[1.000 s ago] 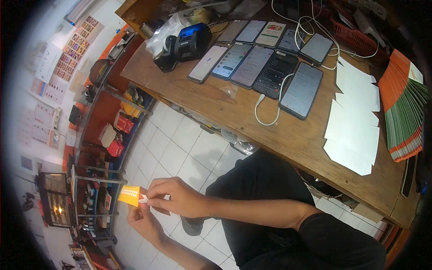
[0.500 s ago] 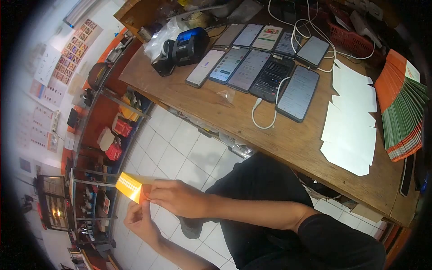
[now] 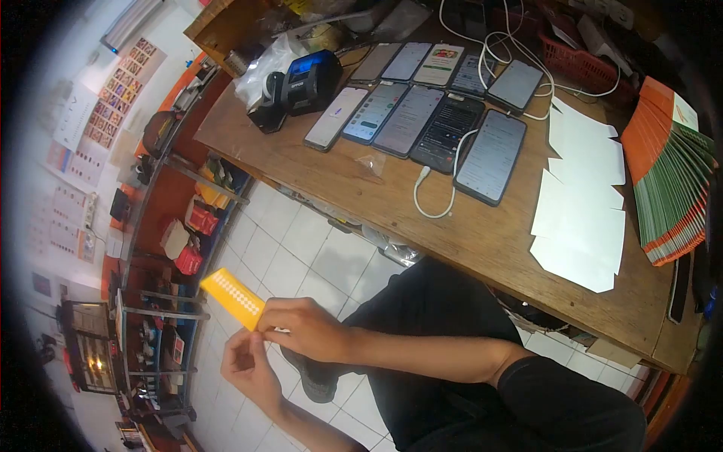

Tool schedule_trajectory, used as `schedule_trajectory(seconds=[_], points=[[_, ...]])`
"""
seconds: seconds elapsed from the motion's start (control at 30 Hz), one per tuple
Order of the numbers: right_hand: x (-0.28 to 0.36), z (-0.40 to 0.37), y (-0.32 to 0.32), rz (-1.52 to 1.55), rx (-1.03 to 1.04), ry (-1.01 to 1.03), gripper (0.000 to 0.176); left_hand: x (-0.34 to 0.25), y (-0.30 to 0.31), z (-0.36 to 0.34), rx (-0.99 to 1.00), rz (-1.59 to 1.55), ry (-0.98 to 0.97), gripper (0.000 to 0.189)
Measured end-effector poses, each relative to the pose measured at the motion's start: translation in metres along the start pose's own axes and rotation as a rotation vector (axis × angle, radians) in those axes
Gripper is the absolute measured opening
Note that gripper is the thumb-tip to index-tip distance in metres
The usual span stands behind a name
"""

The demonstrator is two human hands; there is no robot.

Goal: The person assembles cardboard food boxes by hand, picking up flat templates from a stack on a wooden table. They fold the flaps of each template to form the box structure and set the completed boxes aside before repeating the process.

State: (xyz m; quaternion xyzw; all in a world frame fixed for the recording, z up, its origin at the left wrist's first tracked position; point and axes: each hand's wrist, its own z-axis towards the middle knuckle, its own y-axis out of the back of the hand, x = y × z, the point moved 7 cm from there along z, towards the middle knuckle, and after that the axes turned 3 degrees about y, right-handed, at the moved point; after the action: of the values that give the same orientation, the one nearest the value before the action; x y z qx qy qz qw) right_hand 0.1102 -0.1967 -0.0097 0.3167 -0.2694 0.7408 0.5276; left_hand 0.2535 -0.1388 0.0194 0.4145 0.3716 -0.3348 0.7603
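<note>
A narrow yellow card [image 3: 230,295] with rows of small white marks is held up over the tiled floor, its long end pointing to the upper left. My right hand [image 3: 305,328] pinches its lower end between thumb and fingers. Just below, my left hand [image 3: 252,369] is closed, with thumb and fingertips meeting at the card's bottom edge. The fingers cover that lower end, so its exact shape is hidden.
Several phones [image 3: 489,158] lie in two rows on the wooden table [image 3: 361,188], with white cables among them. A black label printer [image 3: 310,81], unfolded white card sheets [image 3: 580,203], fanned orange-green leaflets [image 3: 670,181] and a red basket [image 3: 576,64] share the tabletop. Shelves line the left.
The yellow card has turned and now shows a longer, narrower face; the orange part near the fingers is no longer visible. My left hand has shifted slightly right.
</note>
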Motion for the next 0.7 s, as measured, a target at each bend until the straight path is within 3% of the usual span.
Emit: schedule_trajectory(seconds=[0.07, 0.1, 0.17, 0.2, 0.23, 0.27, 0.3, 0.37, 0.4, 0.43, 0.5, 0.53, 0.57, 0.6, 0.67, 0.7], points=[[-0.001, -0.001, -0.010, 0.136, 0.035, 0.010, 0.024, 0.011, 0.006, 0.002, -0.061, 0.046, 0.033, 0.011], [0.002, 0.000, -0.008, 0.134, 0.032, 0.010, 0.024, 0.007, 0.013, 0.004, -0.182, 0.050, -0.020, 0.015], [-0.007, -0.006, -0.028, 0.485, 0.295, -0.299, 0.040, 0.005, 0.026, 0.003, -0.385, -0.005, -0.139, 0.025], [-0.013, -0.015, -0.043, 0.675, 0.467, -0.318, 0.056, -0.001, 0.035, 0.003, -0.449, 0.022, -0.193, 0.027], [-0.022, -0.018, -0.046, 0.675, 0.466, -0.319, 0.056, -0.008, 0.047, 0.001, -0.513, 0.051, -0.246, 0.029], [-0.026, -0.027, -0.058, 1.028, 0.559, -0.447, 0.061, -0.012, 0.060, -0.002, -0.555, 0.028, -0.287, 0.030], [-0.022, -0.033, -0.064, 1.381, 0.647, -0.572, 0.067, -0.031, 0.059, -0.004, -0.528, 0.025, -0.322, 0.041], [-0.006, -0.030, -0.060, 1.472, 0.711, -0.637, 0.076, -0.032, 0.078, -0.004, -0.252, 0.030, -0.306, 0.063], [-0.002, -0.029, -0.058, 1.466, 0.616, -0.741, 0.082, -0.050, 0.061, -0.005, -0.015, 0.022, -0.360, 0.084], [-0.001, -0.029, -0.058, 1.459, 0.520, -0.844, 0.088, -0.068, 0.037, -0.001, 0.279, 0.103, -0.298, 0.094], [0.006, -0.030, -0.063, 1.385, 0.538, -0.812, 0.079, -0.057, 0.018, -0.008, 0.327, 0.057, -0.013, 0.096], [-0.003, -0.025, -0.062, 1.197, 0.437, -0.766, 0.073, -0.047, 0.006, -0.001, 0.357, -0.021, -0.017, 0.094], [-0.009, -0.020, -0.055, 1.006, 0.337, -0.713, 0.067, -0.038, 0.001, 0.000, 0.197, 0.020, 0.007, 0.072], [-0.004, -0.008, -0.043, 0.980, 0.328, -0.603, 0.055, -0.042, -0.001, 0.006, 0.106, 0.000, -0.214, 0.053], [-0.004, 0.004, -0.018, 0.730, 0.234, -0.463, 0.049, -0.041, 0.001, 0.004, -0.131, 0.028, -0.589, 0.027], [0.005, 0.010, -0.002, 0.590, 0.181, -0.409, 0.047, -0.040, 0.002, -0.004, -0.378, 0.077, -0.590, 0.022]])
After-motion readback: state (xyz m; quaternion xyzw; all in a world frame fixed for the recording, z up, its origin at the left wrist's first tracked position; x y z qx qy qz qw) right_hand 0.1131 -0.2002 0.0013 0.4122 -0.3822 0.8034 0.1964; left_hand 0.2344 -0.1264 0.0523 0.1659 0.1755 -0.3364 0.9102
